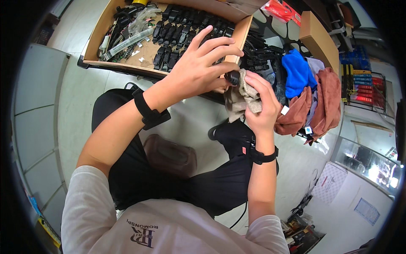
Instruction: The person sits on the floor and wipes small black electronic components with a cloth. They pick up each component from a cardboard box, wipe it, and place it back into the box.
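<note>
Between the thumb and fingers of my left hand [195, 70] is a small black plastic part [232, 77], its exact kind too small to tell. The other fingers of that hand spread upward over a shallow cardboard box [242, 38]. My right hand [263, 100] grips a beige cloth [237, 101], bunched against the black part. Several rows of similar black pieces [172, 36] lie in the box, just beyond my left hand. Some of these pieces are hidden behind my fingers.
Loose cables and a clear plastic strip [129, 43] fill the box's left side. Right of it lie a heap of black straps [256, 53], a blue cloth [297, 72] and brown cloths [327, 99]. A brown stool [169, 155] stands between my legs.
</note>
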`<state>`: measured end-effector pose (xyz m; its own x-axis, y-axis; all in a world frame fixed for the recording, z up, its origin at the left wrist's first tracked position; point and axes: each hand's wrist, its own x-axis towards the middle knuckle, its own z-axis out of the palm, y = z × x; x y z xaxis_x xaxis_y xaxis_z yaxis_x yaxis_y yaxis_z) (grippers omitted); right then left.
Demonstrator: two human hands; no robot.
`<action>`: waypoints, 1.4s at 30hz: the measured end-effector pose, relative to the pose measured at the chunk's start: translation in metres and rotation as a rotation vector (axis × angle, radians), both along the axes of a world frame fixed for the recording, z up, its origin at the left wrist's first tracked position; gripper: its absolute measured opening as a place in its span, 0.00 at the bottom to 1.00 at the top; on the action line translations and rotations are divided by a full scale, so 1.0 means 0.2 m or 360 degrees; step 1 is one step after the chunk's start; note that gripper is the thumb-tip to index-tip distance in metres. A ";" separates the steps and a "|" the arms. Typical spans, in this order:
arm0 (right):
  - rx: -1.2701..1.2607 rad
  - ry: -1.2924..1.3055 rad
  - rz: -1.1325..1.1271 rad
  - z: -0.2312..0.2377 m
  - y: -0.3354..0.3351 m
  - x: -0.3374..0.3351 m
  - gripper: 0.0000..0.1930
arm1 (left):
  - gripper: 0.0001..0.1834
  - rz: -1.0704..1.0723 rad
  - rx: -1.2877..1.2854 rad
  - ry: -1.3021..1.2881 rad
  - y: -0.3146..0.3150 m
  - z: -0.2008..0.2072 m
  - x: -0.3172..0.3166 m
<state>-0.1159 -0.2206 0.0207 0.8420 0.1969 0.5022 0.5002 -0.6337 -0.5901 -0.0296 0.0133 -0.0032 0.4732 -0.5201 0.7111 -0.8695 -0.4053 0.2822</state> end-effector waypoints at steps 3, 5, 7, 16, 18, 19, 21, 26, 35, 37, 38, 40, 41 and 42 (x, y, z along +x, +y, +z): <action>-0.0008 -0.0041 -0.0038 0.02 -0.03 0.01 0.33 | 0.21 0.0184 0.0210 -0.0060 0.00 -0.02 0.00; -0.0017 -0.0066 0.0012 0.03 -0.04 0.02 0.33 | 0.20 0.0198 0.0323 -0.0092 0.01 -0.04 0.00; -0.0025 -0.0080 0.0073 0.03 -0.04 0.02 0.34 | 0.19 0.0200 0.0386 -0.0166 0.00 -0.04 0.00; -0.0166 0.0101 0.0209 0.05 -0.06 0.04 0.29 | 0.19 0.0148 0.0165 -0.0027 0.02 -0.02 0.01; -0.0148 0.0219 0.0203 0.07 -0.08 0.04 0.28 | 0.21 0.0094 0.0021 0.0039 0.03 -0.01 0.03; -0.0137 0.0279 0.0199 0.07 -0.09 0.03 0.28 | 0.21 0.0072 0.0002 0.0034 0.04 -0.01 0.03; -0.0155 0.0319 0.0208 0.07 -0.10 0.04 0.27 | 0.21 0.0027 -0.0039 0.0022 0.06 0.01 0.03; -0.0008 0.0408 0.0194 0.04 -0.10 0.03 0.25 | 0.21 0.0104 0.0051 -0.0022 0.06 0.01 0.03; 0.0025 0.0530 0.0265 0.08 -0.10 0.03 0.26 | 0.20 0.0137 0.0194 -0.0222 0.06 0.01 0.02; 0.0043 0.0572 0.0270 0.08 -0.10 0.04 0.27 | 0.20 0.0151 0.0219 -0.0245 0.07 0.01 0.02; 0.0049 0.0572 0.0277 0.08 -0.10 0.04 0.28 | 0.20 0.0162 0.0197 -0.0242 0.06 0.01 0.01; 0.0074 0.0584 0.0251 0.08 -0.10 0.04 0.30 | 0.21 0.0186 0.0154 -0.0237 0.05 0.00 0.00; 0.0094 0.0595 0.0218 0.08 -0.09 0.04 0.30 | 0.21 0.0193 0.0144 -0.0240 0.05 0.00 0.00; 0.0114 0.0608 0.0184 0.09 -0.09 0.04 0.30 | 0.21 0.0198 0.0132 -0.0243 0.05 0.00 0.00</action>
